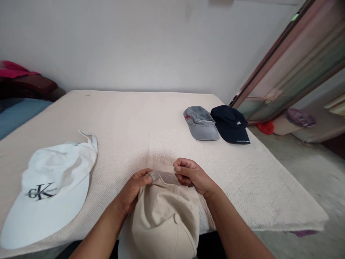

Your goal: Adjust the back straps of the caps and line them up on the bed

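Left hand [134, 187]: fingers pinch rounded beige cloth cap [164, 212], likely steadying it | Right hand [193, 177]: fingers pinch narrow beige fabric strap [166, 168], likely tensioning

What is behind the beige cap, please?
Behind the beige cap, the pale cloth shows, with the grey cap and navy cap farther back, to the right. Whatever the beige cap, left hand and right hand cover cannot be seen.
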A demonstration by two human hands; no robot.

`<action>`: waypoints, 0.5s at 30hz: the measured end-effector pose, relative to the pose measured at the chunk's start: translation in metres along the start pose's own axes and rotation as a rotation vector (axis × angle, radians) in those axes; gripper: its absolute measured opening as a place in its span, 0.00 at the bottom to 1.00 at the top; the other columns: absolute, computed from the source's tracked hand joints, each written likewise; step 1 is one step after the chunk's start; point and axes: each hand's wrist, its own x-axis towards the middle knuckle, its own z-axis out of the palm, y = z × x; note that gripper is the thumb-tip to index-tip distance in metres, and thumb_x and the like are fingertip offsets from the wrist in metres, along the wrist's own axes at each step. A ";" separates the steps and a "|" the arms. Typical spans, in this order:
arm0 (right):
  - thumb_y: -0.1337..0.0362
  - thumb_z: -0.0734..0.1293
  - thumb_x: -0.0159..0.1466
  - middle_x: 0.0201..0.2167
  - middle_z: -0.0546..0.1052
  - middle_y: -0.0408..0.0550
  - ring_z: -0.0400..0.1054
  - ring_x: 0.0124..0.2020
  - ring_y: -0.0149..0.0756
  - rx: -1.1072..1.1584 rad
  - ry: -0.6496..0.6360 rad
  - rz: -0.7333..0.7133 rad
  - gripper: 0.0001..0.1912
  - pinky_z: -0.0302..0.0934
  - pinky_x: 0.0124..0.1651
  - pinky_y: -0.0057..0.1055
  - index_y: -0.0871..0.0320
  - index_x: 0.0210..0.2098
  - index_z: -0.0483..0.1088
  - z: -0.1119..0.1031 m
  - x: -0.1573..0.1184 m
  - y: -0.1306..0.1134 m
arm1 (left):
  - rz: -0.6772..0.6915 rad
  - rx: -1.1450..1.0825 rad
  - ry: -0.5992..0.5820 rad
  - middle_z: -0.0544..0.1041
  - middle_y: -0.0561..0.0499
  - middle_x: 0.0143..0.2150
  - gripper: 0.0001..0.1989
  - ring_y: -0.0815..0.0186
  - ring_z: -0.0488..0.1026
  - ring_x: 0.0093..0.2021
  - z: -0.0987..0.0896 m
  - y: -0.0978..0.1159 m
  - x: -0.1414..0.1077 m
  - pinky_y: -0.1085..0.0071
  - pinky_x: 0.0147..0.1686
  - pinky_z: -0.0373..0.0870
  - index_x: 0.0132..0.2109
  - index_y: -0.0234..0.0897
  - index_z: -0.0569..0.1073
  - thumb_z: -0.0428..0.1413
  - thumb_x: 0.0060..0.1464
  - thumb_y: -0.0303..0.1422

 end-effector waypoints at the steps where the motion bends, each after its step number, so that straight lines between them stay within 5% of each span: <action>1: 0.61 0.70 0.57 0.17 0.66 0.37 0.46 0.14 0.19 -0.008 -0.008 0.010 0.10 0.37 0.17 0.21 0.59 0.30 0.66 -0.001 0.000 0.000 | -0.004 -0.008 -0.009 0.78 0.48 0.31 0.08 0.65 0.74 0.31 0.000 -0.001 0.000 0.69 0.36 0.69 0.39 0.33 0.76 0.62 0.48 0.26; 10: 0.60 0.68 0.59 0.20 0.67 0.38 0.51 0.17 0.21 -0.203 -0.135 0.065 0.09 0.41 0.19 0.22 0.60 0.31 0.68 -0.003 -0.002 -0.001 | 0.000 -0.086 0.070 0.79 0.48 0.32 0.07 0.65 0.75 0.32 0.007 -0.007 0.000 0.71 0.36 0.70 0.37 0.33 0.77 0.61 0.48 0.26; 15: 0.66 0.65 0.58 0.25 0.71 0.43 0.58 0.22 0.24 -0.359 -0.117 0.025 0.05 0.51 0.26 0.24 0.61 0.31 0.72 0.000 0.000 -0.002 | 0.007 -0.061 -0.001 0.80 0.47 0.33 0.06 0.66 0.75 0.32 0.009 -0.007 0.001 0.71 0.37 0.70 0.38 0.34 0.77 0.61 0.50 0.28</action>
